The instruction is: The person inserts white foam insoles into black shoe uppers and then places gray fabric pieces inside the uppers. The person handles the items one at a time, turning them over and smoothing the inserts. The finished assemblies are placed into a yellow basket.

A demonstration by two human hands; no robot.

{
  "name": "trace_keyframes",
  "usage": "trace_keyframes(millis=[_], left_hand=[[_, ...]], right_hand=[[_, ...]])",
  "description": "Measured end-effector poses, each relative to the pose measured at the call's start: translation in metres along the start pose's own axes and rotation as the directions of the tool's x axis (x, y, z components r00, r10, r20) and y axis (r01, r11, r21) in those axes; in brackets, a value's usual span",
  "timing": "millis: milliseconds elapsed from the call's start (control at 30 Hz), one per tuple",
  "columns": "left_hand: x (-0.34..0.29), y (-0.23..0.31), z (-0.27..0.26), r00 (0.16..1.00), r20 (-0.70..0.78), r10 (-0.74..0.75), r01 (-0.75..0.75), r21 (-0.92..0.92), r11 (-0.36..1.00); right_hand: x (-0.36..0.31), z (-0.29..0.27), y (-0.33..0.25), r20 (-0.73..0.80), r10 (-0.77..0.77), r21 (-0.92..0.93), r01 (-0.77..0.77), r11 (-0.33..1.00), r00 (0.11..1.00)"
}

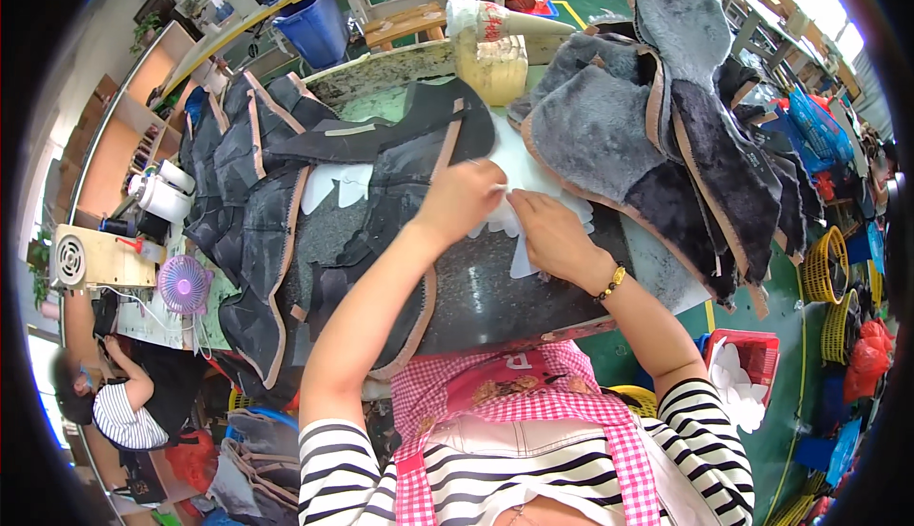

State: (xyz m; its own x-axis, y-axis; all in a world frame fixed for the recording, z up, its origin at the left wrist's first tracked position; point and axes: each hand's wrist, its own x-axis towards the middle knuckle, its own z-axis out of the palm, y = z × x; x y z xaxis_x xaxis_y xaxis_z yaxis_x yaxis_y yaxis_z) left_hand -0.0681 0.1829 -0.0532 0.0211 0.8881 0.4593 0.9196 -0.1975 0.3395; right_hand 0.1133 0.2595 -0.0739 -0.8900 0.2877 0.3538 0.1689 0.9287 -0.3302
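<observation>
My left hand (464,200) is closed in a pinch, with a bit of thin white material at its fingertips. Close beside it my right hand (557,233) also pinches, its fingertips nearly meeting the left ones; what it grips is too small to make out. Under both hands lie white cut-out sheets (522,152) on a dark work surface (495,288). To the left, black boot uppers (390,155) with tan edge strips are spread out, one partly beneath my left forearm. On the right rises a pile of grey fur-lined uppers (595,126).
Beyond the sheets stands a yellowish block (490,69) with a white cone-shaped container (514,23) on top. A purple fan (185,285) and a seated person (133,393) are at left. A red basket (757,359) holding white pieces sits lower right, with yellow baskets (824,264) beyond.
</observation>
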Motion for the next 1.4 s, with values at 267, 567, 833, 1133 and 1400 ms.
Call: trace_keyframes(millis=[267, 567, 833, 1133, 1400], left_hand=[[0.038, 0.008, 0.039, 0.999, 0.016, 0.049, -0.051, 0.111, 0.993], [-0.002, -0.002, -0.004, 0.912, -0.395, 0.109, -0.105, 0.031, 0.994], [-0.155, 0.061, -0.104, 0.604, 0.007, -0.797, 0.436, -0.84, 0.323], [-0.266, 0.061, -0.116, 0.43, 0.024, -0.902, 0.672, -0.676, 0.302], [-0.282, 0.057, -0.111, 0.444, 0.045, -0.895, 0.715, -0.62, 0.324]], right_hand=[[-0.015, -0.008, 0.018, -0.111, 0.123, 0.03, -0.12, 0.992, 0.986], [-0.018, 0.001, -0.002, 0.021, 0.093, -0.186, -0.087, 0.979, 0.995], [0.011, -0.01, -0.043, 0.425, -0.052, 0.901, -0.428, -0.065, 0.904], [0.019, 0.054, -0.126, 0.501, 0.018, 0.716, -0.427, 0.552, 0.865], [0.015, 0.055, -0.148, 0.459, 0.07, 0.545, -0.343, 0.765, 0.886]])
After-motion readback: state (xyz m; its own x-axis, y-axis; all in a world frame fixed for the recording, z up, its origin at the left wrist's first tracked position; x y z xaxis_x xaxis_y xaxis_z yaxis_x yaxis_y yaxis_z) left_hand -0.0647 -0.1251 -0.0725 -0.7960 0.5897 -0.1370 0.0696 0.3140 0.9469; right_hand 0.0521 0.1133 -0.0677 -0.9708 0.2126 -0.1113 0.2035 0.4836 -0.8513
